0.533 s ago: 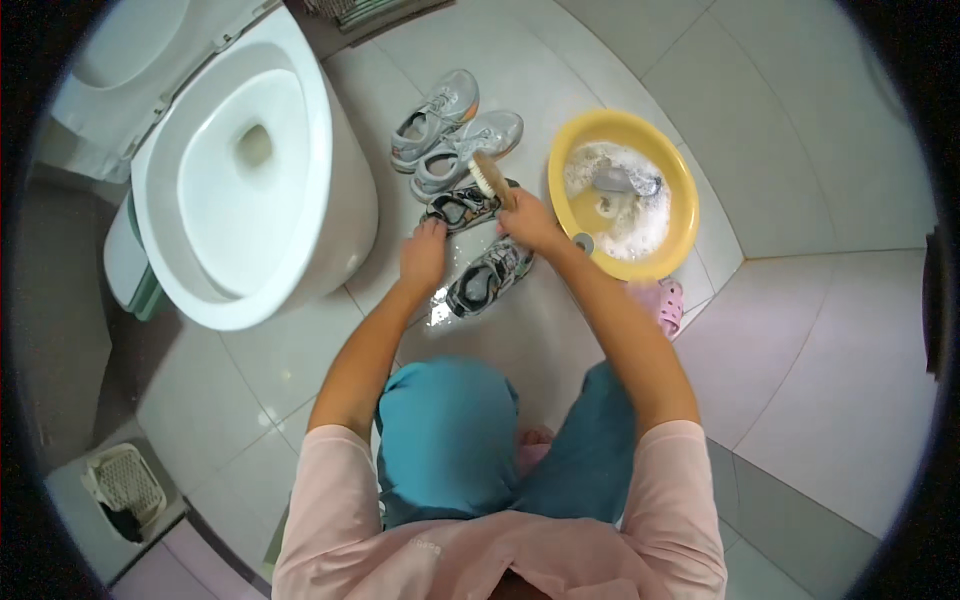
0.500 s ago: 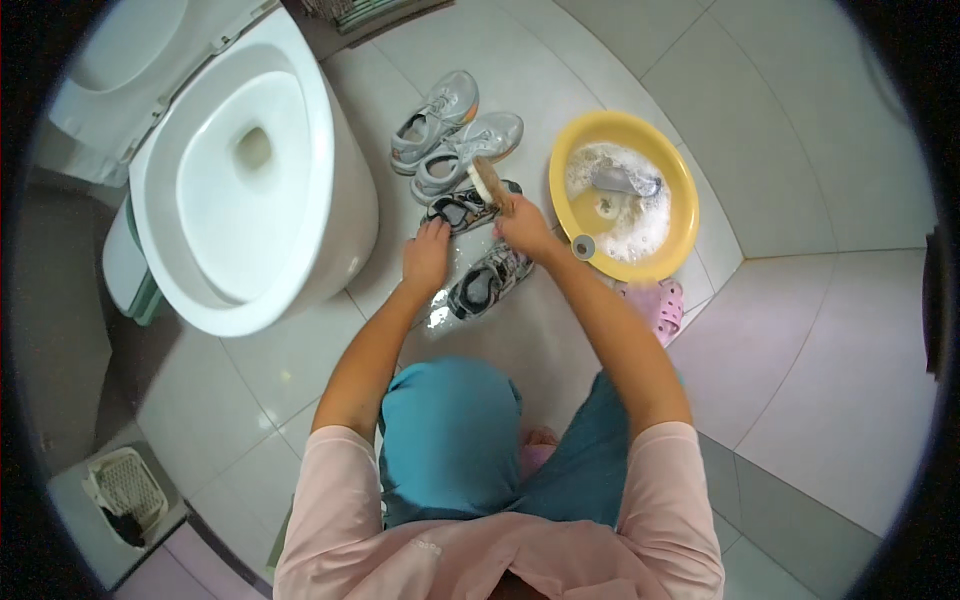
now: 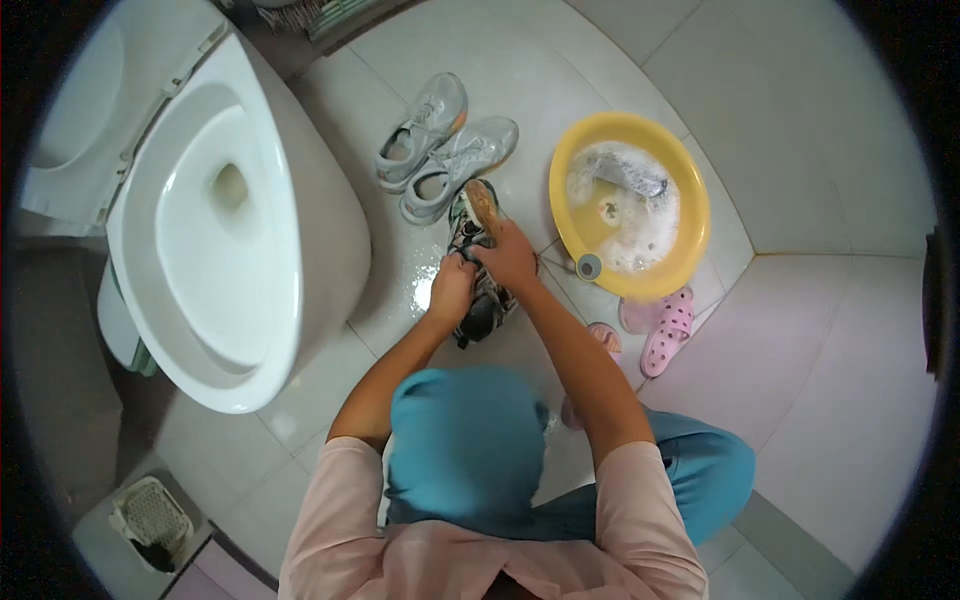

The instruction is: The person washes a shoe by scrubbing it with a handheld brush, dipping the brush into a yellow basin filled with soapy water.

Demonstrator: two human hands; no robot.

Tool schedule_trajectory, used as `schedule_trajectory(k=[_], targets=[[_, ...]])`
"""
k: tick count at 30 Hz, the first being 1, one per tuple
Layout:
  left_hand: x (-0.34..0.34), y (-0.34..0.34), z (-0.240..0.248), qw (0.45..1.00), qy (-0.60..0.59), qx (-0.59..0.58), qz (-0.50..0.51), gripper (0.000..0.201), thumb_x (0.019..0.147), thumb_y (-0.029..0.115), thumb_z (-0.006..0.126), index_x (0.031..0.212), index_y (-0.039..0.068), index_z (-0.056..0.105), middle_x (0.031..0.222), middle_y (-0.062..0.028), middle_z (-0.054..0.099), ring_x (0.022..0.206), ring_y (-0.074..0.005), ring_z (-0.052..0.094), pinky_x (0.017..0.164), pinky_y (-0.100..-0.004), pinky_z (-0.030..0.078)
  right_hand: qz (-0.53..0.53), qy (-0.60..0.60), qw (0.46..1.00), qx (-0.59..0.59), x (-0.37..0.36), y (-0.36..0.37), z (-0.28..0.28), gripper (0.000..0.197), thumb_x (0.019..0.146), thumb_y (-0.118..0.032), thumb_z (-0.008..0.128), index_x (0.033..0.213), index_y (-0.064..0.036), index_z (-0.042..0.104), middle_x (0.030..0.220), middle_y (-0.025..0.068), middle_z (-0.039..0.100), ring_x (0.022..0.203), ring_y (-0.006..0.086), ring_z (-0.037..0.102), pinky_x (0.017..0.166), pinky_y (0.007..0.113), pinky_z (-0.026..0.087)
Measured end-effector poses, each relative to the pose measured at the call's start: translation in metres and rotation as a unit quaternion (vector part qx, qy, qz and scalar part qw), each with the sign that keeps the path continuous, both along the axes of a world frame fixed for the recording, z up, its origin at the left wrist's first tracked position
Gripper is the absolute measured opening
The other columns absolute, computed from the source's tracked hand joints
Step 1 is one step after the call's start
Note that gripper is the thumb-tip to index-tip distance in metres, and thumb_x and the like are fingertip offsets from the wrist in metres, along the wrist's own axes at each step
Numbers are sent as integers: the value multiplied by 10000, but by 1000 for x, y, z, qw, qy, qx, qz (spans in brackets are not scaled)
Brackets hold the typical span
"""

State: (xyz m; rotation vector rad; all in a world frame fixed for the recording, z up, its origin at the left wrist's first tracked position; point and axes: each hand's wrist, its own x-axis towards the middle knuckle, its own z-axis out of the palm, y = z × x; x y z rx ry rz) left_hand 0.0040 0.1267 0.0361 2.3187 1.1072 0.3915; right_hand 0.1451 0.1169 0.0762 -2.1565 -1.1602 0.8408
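A wooden-backed scrub brush (image 3: 483, 203) with pale bristles is gripped in my right hand (image 3: 510, 258). It lies against a dark patterned shoe (image 3: 460, 232), whose body is partly covered by the brush and my hands. My left hand (image 3: 453, 285) is closed on the shoe's side, close beside the right hand. More dark patterned shoe, with a black heel area (image 3: 484, 318), shows below my hands. Whether this is the second shoe of the pair I cannot tell. Beyond the brush, two wet grey sneakers (image 3: 432, 110) rest side by side on the tiles.
To the right stands a yellow basin (image 3: 700, 215) of sudsy water with a greyish object (image 3: 628, 176) in it. Pink clogs (image 3: 668, 335) lie below it. A white toilet (image 3: 335, 220) with raised lid fills the left. The tiled floor (image 3: 540, 80) looks wet near the shoes.
My hands have come closer together and slightly nearer to me, with the patterned shoe now more upright beneath them. The brush stays in my right hand. My right knee has swung outward, uncovering more of the clogs.
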Motion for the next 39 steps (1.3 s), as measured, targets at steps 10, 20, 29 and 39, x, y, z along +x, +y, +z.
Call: schedule_trajectory(k=[10, 20, 29, 39], targets=[[11, 15, 1, 958, 234, -84, 145, 201, 830, 204, 564, 898, 33, 645, 977, -176, 527, 930, -344, 562, 762, -473, 491, -41, 56, 997, -40, -6, 1, -37, 452, 738, -193, 720, 1072, -16, 472, 1030, 230, 600, 988, 417, 577, 816, 488, 457], [33, 16, -13, 931, 315, -94, 157, 199, 839, 147, 537, 945, 3, 624, 1129, -146, 450, 1065, -319, 478, 851, -491, 436, -99, 45, 994, 14, -16, -3, -50, 428, 708, -183, 737, 1017, 6, 510, 930, 206, 624, 880, 391, 607, 756, 439, 475], [36, 17, -26, 931, 306, -21, 196, 239, 848, 204, 535, 934, 8, 641, 1119, -111, 460, 1096, -286, 461, 900, -513, 368, -97, 67, 993, 10, -16, -2, -54, 432, 722, -192, 744, 1033, 8, 520, 948, 208, 633, 895, 363, 620, 761, 417, 477], [41, 27, -19, 923, 345, -80, 151, 215, 828, 204, 572, 914, 25, 655, 1088, -110, 480, 1045, -280, 500, 853, -454, 399, -73, 104, 992, -21, -10, -2, -54, 463, 775, -214, 700, 1120, -1, 476, 1063, 221, 591, 1015, 399, 568, 843, 461, 448]])
